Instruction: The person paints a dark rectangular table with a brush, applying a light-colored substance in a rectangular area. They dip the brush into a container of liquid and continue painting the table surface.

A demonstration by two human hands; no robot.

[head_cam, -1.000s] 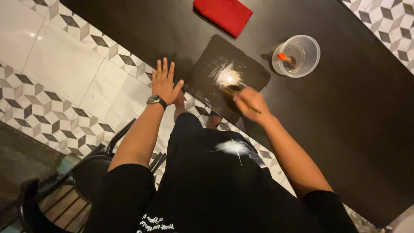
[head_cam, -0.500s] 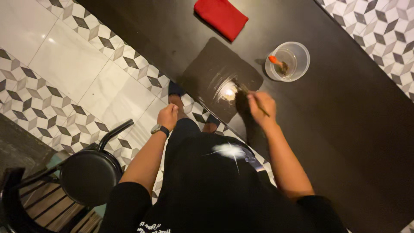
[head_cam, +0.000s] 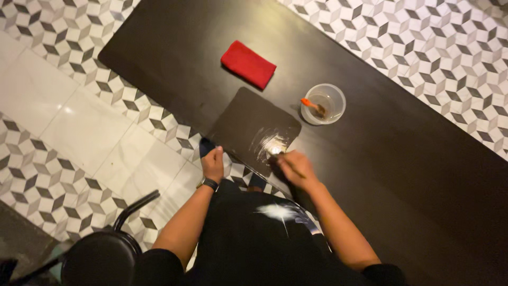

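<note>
Our right hand (head_cam: 296,168) clamps a thin wooden brush (head_cam: 288,164) over the white smear on the dark rectangular mat (head_cam: 248,124); our left hand (head_cam: 214,163) hangs fisted off the long dark table (head_cam: 402,159). Unpinned, the mat may slide; smear could spread.

A dark, flat board (head_cam: 248,124) with rounded corners lies on the black desk (head_cam: 413,175), turned at an angle, and its near corner reaches the desk edge. On its near part there is a white smear (head_cam: 269,144) with thin streaks spreading from it. A thin stick-like tool (head_cam: 290,165) touches this smear with its tip; the tool is blurred, so its exact kind is not clear.
</note>
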